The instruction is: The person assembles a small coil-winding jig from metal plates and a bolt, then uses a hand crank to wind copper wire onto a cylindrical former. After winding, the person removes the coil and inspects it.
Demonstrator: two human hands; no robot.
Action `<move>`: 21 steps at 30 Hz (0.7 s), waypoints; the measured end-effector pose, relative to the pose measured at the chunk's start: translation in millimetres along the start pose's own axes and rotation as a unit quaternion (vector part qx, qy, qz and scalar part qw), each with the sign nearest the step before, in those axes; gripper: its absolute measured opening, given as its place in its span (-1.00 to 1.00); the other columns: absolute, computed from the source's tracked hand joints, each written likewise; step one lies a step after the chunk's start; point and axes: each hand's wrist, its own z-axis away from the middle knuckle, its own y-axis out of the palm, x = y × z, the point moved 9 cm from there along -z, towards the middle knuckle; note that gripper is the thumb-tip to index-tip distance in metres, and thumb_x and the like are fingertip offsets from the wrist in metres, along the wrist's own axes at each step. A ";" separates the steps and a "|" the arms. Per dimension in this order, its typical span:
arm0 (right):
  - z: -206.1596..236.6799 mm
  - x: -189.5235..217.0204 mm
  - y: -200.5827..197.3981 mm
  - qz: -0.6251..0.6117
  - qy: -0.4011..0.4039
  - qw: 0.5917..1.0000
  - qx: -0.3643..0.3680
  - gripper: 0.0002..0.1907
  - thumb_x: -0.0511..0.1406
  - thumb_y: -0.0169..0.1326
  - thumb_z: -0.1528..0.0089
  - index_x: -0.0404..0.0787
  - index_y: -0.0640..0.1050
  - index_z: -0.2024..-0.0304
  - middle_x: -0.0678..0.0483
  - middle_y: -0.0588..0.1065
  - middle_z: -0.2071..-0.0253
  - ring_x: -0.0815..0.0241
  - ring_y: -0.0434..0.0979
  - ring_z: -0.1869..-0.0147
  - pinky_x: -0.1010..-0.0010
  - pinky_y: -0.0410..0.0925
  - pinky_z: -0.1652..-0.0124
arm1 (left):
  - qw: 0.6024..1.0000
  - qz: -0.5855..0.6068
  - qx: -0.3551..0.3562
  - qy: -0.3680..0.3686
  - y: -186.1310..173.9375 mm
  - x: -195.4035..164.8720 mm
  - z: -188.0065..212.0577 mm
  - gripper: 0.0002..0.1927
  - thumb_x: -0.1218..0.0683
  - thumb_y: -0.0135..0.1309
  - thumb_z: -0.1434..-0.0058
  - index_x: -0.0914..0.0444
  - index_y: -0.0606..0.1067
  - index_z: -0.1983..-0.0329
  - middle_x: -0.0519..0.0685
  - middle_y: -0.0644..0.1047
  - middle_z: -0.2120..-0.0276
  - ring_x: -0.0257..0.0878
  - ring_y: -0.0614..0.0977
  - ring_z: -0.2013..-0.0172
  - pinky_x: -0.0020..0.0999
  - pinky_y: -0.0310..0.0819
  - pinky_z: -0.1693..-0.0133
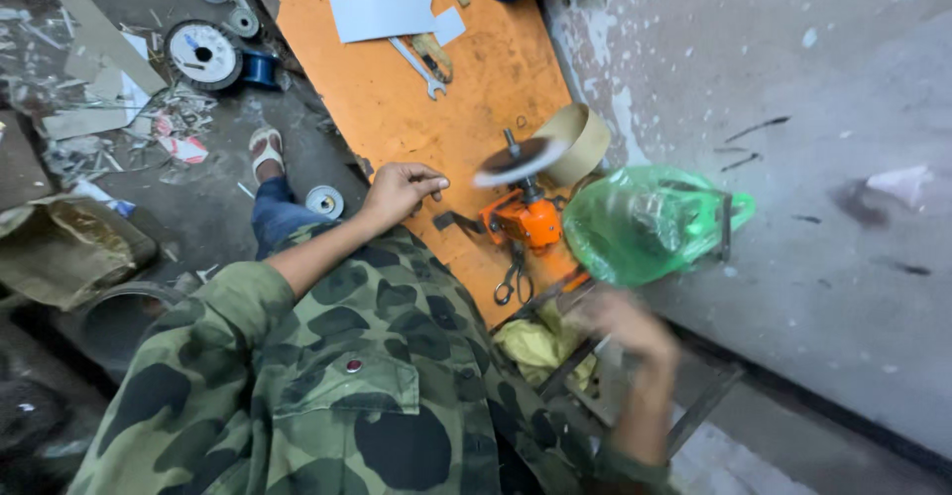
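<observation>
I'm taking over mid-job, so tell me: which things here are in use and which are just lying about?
In use:
left hand, resting on the orange board
right hand, blurred, beside the orange hand-cranked winder
spinning disc on the winder

Lying about:
spanner
white paper sheet
scissors
green plastic bag
wire spools

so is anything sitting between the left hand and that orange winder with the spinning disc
Nothing visible. The left hand rests on the orange board, with only bare board between its fingers and the orange winder. The scissors lie nearer the person, off that line.
</observation>
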 end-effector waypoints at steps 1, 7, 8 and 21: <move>-2.0 -11.4 -15.3 -0.042 0.061 0.993 -0.087 -0.60 -0.33 0.08 -0.28 -0.27 0.45 -0.17 0.02 0.55 0.02 0.21 0.52 -0.04 0.33 0.36 -0.01 | 1.000 0.012 0.008 -0.012 0.3 2.3 0.5 -0.80 0.02 0.24 -0.24 0.25 0.67 0.22 -0.15 0.64 0.50 -0.44 0.43 0.69 -0.47 0.29 0.62; -11.1 19.1 24.7 0.055 -0.109 0.986 0.115 -0.64 -0.28 0.05 -0.33 -0.29 0.50 -0.15 -0.02 0.55 0.04 0.20 0.53 -0.01 0.33 0.38 0.00 | 0.990 -0.104 -0.008 0.091 -1.0 -15.0 2.3 -0.79 0.01 0.24 -0.25 0.24 0.70 0.24 -0.14 0.65 0.53 -0.46 0.52 0.66 -0.50 0.38 0.56; -9.7 3.5 5.4 0.002 -0.030 0.999 0.043 -0.65 -0.27 0.05 -0.34 -0.29 0.50 -0.14 -0.03 0.55 0.05 0.19 0.53 0.00 0.33 0.38 0.00 | 0.994 -0.090 -0.009 0.065 -1.6 -10.3 1.8 -0.78 0.00 0.23 -0.25 0.25 0.70 0.24 -0.12 0.64 0.53 -0.45 0.51 0.67 -0.48 0.37 0.57; -47.1 -36.7 8.2 0.002 0.030 0.995 -0.092 -0.64 -0.19 0.00 -0.40 -0.32 0.59 -0.08 -0.12 0.56 0.13 0.12 0.53 0.10 0.27 0.40 0.09 | 0.999 -0.031 0.003 0.009 -1.3 -0.6 0.5 -0.78 0.00 0.21 -0.23 0.22 0.70 0.20 -0.11 0.66 0.50 -0.41 0.48 0.68 -0.44 0.37 0.60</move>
